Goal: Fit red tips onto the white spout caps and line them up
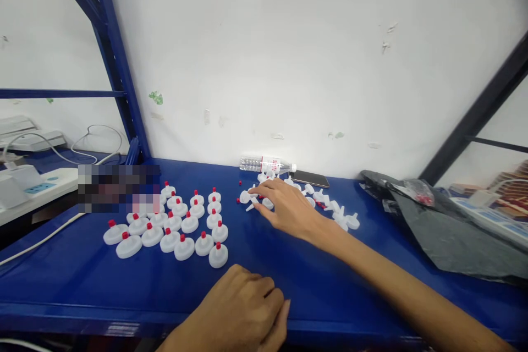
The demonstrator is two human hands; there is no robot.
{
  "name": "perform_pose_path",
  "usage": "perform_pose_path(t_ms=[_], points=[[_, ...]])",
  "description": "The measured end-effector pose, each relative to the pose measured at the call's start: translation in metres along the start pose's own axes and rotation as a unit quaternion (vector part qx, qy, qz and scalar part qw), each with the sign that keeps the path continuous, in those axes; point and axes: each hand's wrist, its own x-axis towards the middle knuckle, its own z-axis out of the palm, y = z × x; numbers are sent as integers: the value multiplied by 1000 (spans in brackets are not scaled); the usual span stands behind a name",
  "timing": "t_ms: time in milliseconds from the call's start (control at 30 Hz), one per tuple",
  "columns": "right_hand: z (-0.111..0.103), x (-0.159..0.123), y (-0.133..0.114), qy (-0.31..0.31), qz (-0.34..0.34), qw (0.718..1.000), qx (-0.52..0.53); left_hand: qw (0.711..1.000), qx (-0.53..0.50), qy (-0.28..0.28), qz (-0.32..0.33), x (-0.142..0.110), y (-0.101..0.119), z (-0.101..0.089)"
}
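White plastic funnel-shaped pieces (352,221), each a round base with a thin spout, lie in a loose pile right of centre, towards the back of the table. We see them against a scuffed white wall (264,55). Beneath them spreads a glossy blue table (264,286), with a blue metal frame (113,38) rising at left. At right lies a crumpled dark grey plastic bag (437,231).

Our right hand (284,203) reaches over the pile's left side, its thumb and index fingertips apart, close to a piece; we cannot tell whether they touch it. Our left hand (247,302) is near the front edge, fingers curled together; its inside is hidden.

At left we see a white power strip (53,187). A clear plastic bottle (251,164) lies on its side behind the pile, its long axis running left to right and its white cap to the right. Its white label carries red characters too small to read. Beside it lies a dark flat phone (309,178).

In the pile, the spouts point various ways, some upward, one towards lower left. Left of centre, matching pieces with red caps (218,245) rest on their bases in uneven rows, spouts up, long axes roughly upright. Loose small red caps (240,182) dot the pile's edge.
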Motion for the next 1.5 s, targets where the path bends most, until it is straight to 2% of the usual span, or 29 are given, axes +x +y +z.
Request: perform_pose_path(t_ms=[133,267,367,433,500,533,633,667,700,733,767,833,900,933,967,1000,1067,1233,1367,1500], points=[[11,-3,21,-79,-49,994,-59,1000,-5,19,-5,1,-2,2],[8,-8,24,-82,-46,994,-56,999,-9,35,-17,2,-2,2],[-7,-17,21,-55,-2,998,10,996,-21,70,-48,3,-3,0],[-20,-27,15,-41,59,991,112,988,-31,124,-92,4,-3,-3],[-32,-39,5,-56,120,959,250,974,-34,178,-137,5,-5,-4],[-37,-46,-1,-76,142,931,328,969,-35,190,-154,5,-5,-5],[-45,-64,-17,-139,174,822,525,969,-44,181,-161,5,-8,-2],[-46,-67,-20,-153,176,795,560,972,-52,175,-150,5,-9,0],[-46,-69,-21,-163,174,782,576,974,-61,171,-138,4,-10,2],[-47,-69,-20,-167,169,784,573,974,-67,173,-129,4,-11,3],[-47,-68,-16,-164,162,801,552,974,-72,174,-126,4,-12,5],[-45,-59,-4,-125,152,871,451,974,-71,168,-137,4,-13,7],[-39,-47,14,-66,157,950,263,974,-64,144,-163,4,-14,8],[-35,-40,23,-47,163,974,151,974,-60,127,-175,4,-15,8],[-29,-33,32,-51,165,984,50,975,-56,113,-185,4,-15,9],[-22,-26,40,-61,165,984,-24,974,-52,104,-192,4,-16,9],[-8,-16,51,-83,166,978,-90,973,-45,94,-204,5,-16,10],[13,-5,60,-101,171,974,-110,971,-47,49,-228,6,-15,9],[14,-9,60,-107,172,974,-102,970,-47,22,-237,8,-14,7],[0,-15,54,-89,180,977,-67,969,-47,-17,-242,8,-14,7]])
